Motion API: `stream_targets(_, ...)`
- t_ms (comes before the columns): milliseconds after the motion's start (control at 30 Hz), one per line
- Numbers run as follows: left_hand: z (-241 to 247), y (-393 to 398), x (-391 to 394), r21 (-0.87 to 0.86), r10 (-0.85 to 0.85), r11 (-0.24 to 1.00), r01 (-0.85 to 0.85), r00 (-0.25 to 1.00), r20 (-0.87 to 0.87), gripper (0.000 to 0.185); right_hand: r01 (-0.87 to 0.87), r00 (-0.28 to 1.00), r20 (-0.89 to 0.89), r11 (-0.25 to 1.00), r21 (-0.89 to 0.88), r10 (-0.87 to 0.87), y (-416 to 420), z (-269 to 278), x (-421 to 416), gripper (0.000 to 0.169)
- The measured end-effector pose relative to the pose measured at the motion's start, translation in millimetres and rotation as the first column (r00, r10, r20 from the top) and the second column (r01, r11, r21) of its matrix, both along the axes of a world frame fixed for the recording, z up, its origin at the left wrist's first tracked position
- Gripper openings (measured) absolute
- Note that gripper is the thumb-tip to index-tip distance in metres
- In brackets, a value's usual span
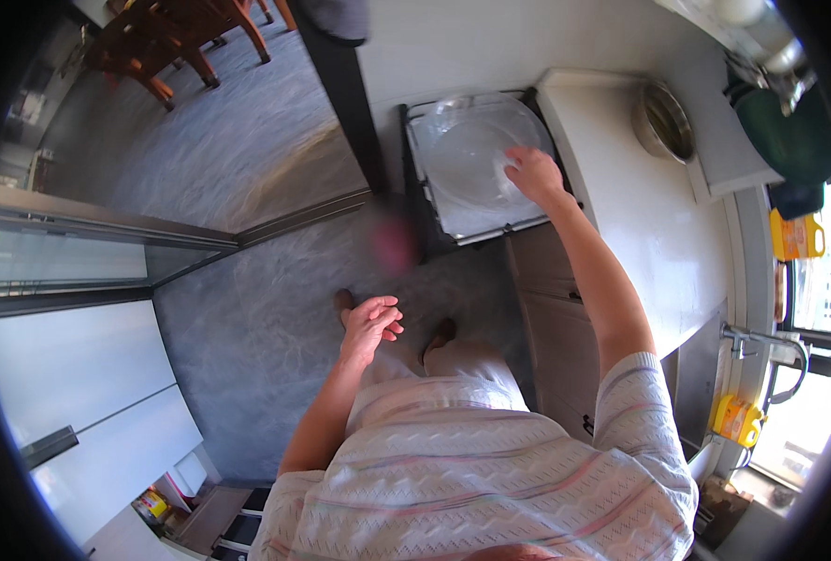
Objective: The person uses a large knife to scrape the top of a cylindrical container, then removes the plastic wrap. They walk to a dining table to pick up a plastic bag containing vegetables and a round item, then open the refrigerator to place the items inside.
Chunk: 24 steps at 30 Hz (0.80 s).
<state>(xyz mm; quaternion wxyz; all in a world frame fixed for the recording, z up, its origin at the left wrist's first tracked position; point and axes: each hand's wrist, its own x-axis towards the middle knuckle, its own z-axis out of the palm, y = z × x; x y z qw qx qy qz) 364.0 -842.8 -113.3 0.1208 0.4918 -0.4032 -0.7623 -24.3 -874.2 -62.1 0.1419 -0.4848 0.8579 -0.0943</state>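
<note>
My right hand reaches over the right part of a clear, shallow, round cover or bowl, its fingers bent at or just above the surface; whether they touch it I cannot tell. The clear piece lies on a white-topped rack or cart with a dark frame, which stands beside the counter's end. My left hand hangs in the air in front of my body, above the grey floor, with its fingers loosely apart and nothing in it.
A white counter runs along my right, with a metal bowl at its far end. Nearer are a sink and a faucet. White drawers stand at left. Wooden chairs show beyond a sliding door's track.
</note>
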Motion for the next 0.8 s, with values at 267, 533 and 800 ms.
stream_targets(267,-12.2,-124.0,44.3,0.045,-0.085,0.995,0.089,0.992,-0.088,0.027,-0.005,1.000,0.021,0.976,0.219,0.001,-20.7,25.5,19.8,0.045)
stream_targets(533,-18.2,-309.3,158.8,0.029,0.033,0.999,-0.032,0.999,-0.022,0.028,0.222,0.961,-0.204,0.960,0.173,-0.186,-48.0,70.1,56.9,0.055)
stream_targets(800,-37.3,-436.1,197.3,0.046,0.212,0.976,-0.212,0.977,-0.002,0.029,0.027,0.891,0.426,0.955,0.297,-0.157,-170.6,61.1,222.2,0.013)
